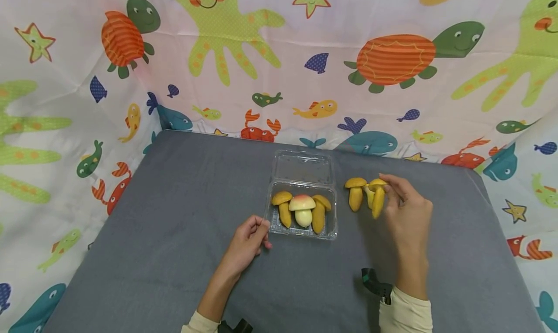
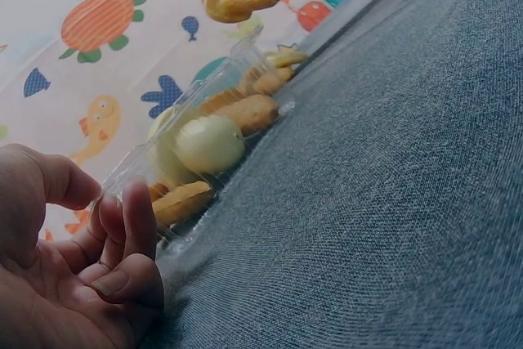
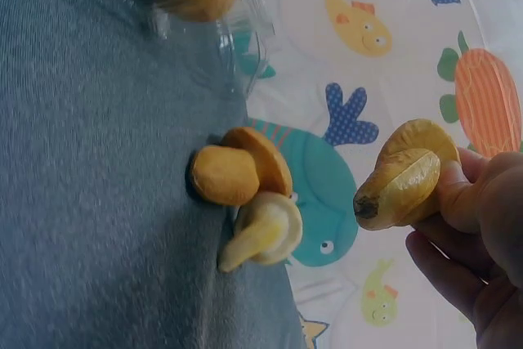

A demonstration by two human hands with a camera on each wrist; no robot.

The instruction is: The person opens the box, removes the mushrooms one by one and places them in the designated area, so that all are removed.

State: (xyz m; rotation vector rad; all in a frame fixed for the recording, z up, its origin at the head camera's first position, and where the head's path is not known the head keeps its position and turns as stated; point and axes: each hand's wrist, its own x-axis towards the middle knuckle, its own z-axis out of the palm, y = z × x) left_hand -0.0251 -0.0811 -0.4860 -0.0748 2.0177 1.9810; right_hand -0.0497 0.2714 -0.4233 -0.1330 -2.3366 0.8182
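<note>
A clear plastic box (image 1: 279, 231) with its lid (image 1: 302, 169) folded back stands on the grey cloth. Inside are a brown-yellow toy mushroom (image 1: 285, 214) on the left, a pale one with a pinkish cap (image 1: 302, 204) in the middle and another brown-yellow one (image 1: 319, 219) on the right. My left hand (image 1: 247, 243) pinches the box's near left corner between thumb and fingers. Between thumb and fingertips, my right hand (image 1: 409, 214) holds a yellow mushroom (image 3: 409, 177) by its cap, raised above the cloth. Below it lie a brown-yellow mushroom (image 3: 233, 171) and a smaller pale mushroom (image 3: 265, 233), side by side.
The grey cloth (image 1: 174, 216) covers the table. A printed curtain (image 1: 261, 42) with sea animals hangs behind and at both sides, meeting the table's far edge. Dark wrist-camera mounts (image 1: 376, 283) stick out near both sleeves.
</note>
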